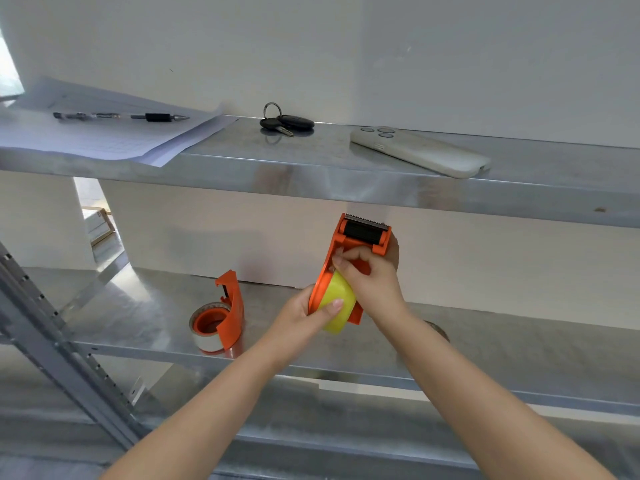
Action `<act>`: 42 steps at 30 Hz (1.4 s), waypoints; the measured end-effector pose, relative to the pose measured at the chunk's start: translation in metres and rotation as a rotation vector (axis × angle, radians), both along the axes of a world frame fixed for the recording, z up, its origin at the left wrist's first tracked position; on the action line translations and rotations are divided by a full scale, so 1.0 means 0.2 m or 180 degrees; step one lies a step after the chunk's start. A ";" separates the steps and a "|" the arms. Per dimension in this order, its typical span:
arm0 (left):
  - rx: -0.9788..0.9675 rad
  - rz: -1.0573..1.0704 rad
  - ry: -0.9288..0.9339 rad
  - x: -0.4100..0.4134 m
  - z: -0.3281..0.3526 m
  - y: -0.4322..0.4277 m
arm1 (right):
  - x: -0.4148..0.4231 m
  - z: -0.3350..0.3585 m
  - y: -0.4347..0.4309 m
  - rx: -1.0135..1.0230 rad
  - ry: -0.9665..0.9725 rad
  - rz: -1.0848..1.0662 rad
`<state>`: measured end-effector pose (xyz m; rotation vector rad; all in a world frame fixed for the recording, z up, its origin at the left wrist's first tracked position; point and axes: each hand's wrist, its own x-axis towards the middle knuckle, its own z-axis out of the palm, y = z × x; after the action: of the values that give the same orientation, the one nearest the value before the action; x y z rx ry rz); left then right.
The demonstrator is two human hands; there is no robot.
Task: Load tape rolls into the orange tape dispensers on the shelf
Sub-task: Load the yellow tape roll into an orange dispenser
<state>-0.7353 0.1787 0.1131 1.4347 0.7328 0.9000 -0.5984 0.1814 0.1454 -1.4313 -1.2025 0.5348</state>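
A metal shelf (346,348) against a white wall. A dispenser (349,251) is steadied above it by the left hand (304,315), thumb pressed on the yellow roll (337,301); right hand (372,275) fingers are pinched at the roll's edge, probably to seat it.

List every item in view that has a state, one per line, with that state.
Held dispenser: lifted off the shelf, cutter end up.
Yellow tape roll: seated in the held dispenser.
Left hand: gripping roll and dispenser.
Right hand: gripping the dispenser.
Second dispenser: standing on the middle shelf, clear roll loaded.
Pen: uncapped, lying on papers.
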 end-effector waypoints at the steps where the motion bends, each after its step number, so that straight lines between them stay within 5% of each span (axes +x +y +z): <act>1: -0.0068 0.0005 0.0015 0.00 0.00 0.00 | 0.01 -0.01 0.00 -0.0091 0.0097 0.0045; 6: -0.0396 -0.0097 0.0068 0.02 0.01 0.00 | 0.02 -0.06 -0.02 -0.0348 0.0564 0.0073; 13: -0.0623 -0.0088 0.0226 0.02 0.03 -0.03 | 0.04 -0.11 -0.07 0.0469 -0.0396 -0.0041; 20: -0.0843 0.0069 0.0384 -0.02 -0.03 -0.08 | 0.14 0.09 0.05 0.0394 0.0893 -0.0071; 25: -0.0576 -0.0067 0.0602 -0.04 0.01 -0.06 | 0.23 0.13 0.12 -0.0049 0.0820 -0.0223; 42: -0.0714 0.0186 0.0584 -0.10 0.07 -0.06 | 0.15 0.15 0.11 0.0698 0.1188 -0.0464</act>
<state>-0.7555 0.1676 0.1267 1.3118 0.9857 0.7115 -0.5685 0.2042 0.1755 -1.1598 -0.8251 0.5239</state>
